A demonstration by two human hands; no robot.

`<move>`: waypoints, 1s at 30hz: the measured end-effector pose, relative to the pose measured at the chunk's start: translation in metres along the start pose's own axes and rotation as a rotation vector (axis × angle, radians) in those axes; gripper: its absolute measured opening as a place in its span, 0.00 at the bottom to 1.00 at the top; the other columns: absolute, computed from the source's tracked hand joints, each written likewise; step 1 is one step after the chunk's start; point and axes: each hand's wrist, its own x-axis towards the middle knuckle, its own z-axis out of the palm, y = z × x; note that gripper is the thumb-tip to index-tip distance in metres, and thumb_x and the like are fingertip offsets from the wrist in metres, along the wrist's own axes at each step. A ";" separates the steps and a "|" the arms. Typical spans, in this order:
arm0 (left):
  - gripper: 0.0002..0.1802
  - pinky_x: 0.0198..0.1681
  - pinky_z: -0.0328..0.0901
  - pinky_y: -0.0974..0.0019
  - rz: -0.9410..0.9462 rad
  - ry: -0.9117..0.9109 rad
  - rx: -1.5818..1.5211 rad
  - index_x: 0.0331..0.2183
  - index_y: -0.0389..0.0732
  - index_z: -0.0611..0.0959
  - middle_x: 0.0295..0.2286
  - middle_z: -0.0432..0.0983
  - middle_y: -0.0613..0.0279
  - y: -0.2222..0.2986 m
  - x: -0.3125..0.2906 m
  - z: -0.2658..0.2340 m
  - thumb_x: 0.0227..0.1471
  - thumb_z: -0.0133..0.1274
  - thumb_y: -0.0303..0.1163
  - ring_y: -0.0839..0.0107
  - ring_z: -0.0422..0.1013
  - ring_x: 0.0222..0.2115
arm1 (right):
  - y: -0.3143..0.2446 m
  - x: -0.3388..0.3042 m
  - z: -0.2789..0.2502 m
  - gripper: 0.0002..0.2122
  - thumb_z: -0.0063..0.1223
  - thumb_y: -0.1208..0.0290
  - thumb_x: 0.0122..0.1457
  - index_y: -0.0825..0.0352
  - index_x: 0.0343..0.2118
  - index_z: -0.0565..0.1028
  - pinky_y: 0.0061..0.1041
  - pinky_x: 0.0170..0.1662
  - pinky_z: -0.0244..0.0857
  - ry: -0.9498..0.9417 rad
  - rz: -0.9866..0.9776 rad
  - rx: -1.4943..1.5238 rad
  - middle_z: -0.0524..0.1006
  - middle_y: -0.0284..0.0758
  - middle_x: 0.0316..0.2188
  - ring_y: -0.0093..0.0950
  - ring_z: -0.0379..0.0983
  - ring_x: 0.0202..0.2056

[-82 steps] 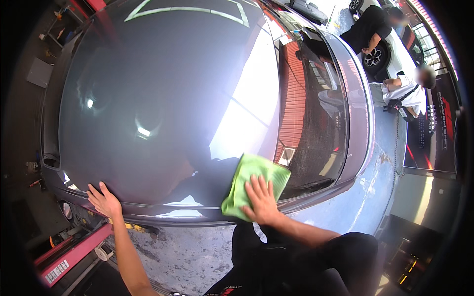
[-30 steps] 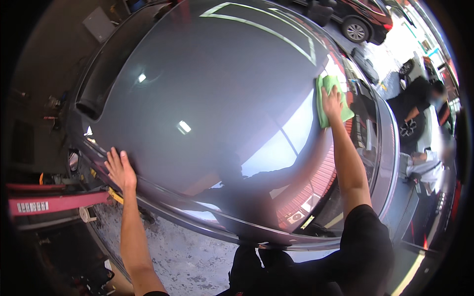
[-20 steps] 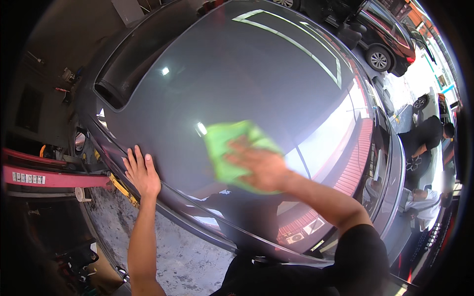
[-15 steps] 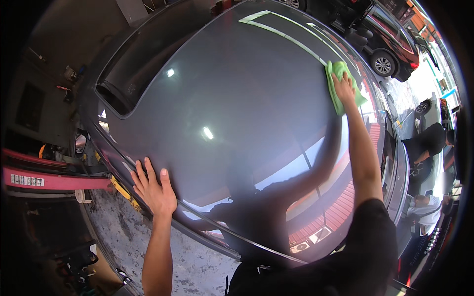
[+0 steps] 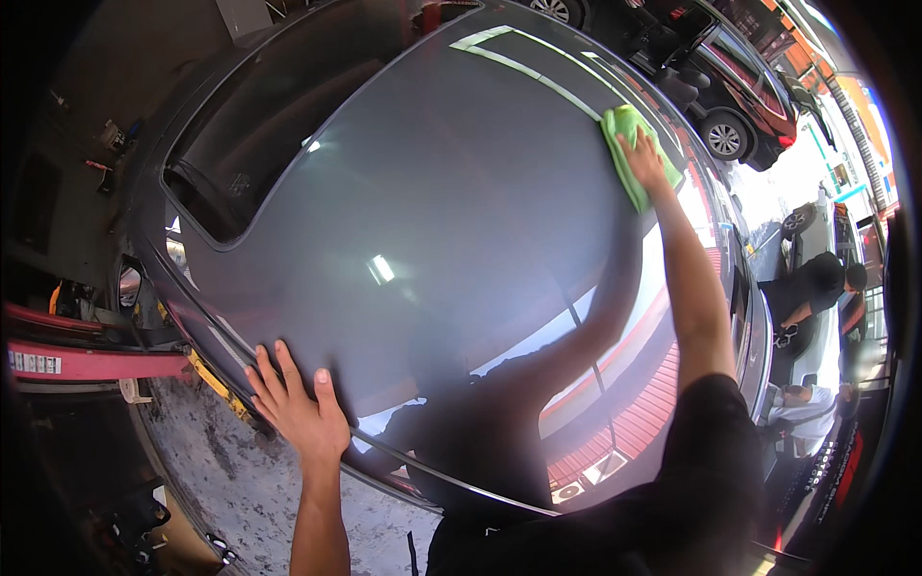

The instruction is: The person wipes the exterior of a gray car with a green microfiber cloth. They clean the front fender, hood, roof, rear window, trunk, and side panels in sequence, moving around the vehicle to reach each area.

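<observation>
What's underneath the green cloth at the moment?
The grey car roof shows beside the green cloth; the patch directly beneath is hidden by the cloth, with the right hand on top.

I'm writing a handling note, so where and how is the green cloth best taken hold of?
Probably across the middle of the green cloth, from above and the person's near side, palm down with fingers spread. It is soft, has no handle and lies low against the curved car roof; the right hand rests on it that way.
</observation>
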 end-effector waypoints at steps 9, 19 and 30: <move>0.38 0.69 0.35 0.35 0.041 -0.027 0.019 0.68 0.39 0.64 0.69 0.50 0.44 0.007 0.000 -0.009 0.67 0.37 0.53 0.38 0.41 0.70 | -0.263 -0.246 0.057 0.29 0.37 0.47 0.69 0.49 0.71 0.60 0.39 0.75 0.42 -0.325 -1.484 0.085 0.53 0.32 0.74 0.36 0.52 0.72; 0.44 0.67 0.31 0.27 0.030 -0.080 0.042 0.69 0.37 0.62 0.68 0.49 0.37 0.001 0.003 -0.008 0.63 0.36 0.59 0.33 0.37 0.70 | -0.172 0.124 0.022 0.44 0.31 0.31 0.65 0.63 0.74 0.49 0.54 0.73 0.39 -0.033 -0.003 -0.087 0.48 0.38 0.75 0.41 0.44 0.75; 0.45 0.68 0.34 0.30 0.045 -0.081 0.109 0.68 0.37 0.64 0.68 0.52 0.40 0.000 0.001 -0.010 0.65 0.29 0.63 0.36 0.40 0.70 | -0.193 0.077 0.032 0.43 0.40 0.31 0.64 0.62 0.72 0.56 0.42 0.66 0.60 -0.127 -0.376 0.171 0.62 0.51 0.68 0.43 0.66 0.65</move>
